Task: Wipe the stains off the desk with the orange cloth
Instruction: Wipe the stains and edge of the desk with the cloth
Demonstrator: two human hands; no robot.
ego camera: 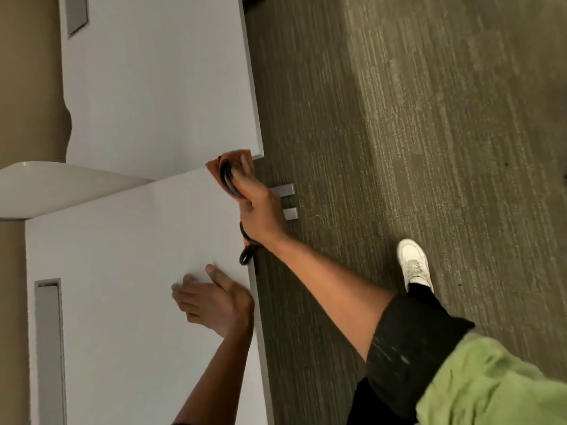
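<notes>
The orange cloth (237,163) lies on the corner of the white desk (122,256), right at the seam with a second white desk (153,87). My right hand (260,213) presses on the cloth and grips it, fingers curled over the desk edge. A dark cord loops around this hand and hangs at the wrist (245,256). My left hand (211,302) rests flat on the desk near its edge, fingers spread, holding nothing. I make out no distinct stains on the white surface.
Grey cable slots are set into each desk (49,332) (76,13). A curved white panel (61,185) sits between the desks at the wall side. Two metal desk feet (287,200) stick out onto the grey carpet (429,118). My white shoe (414,262) stands on the carpet.
</notes>
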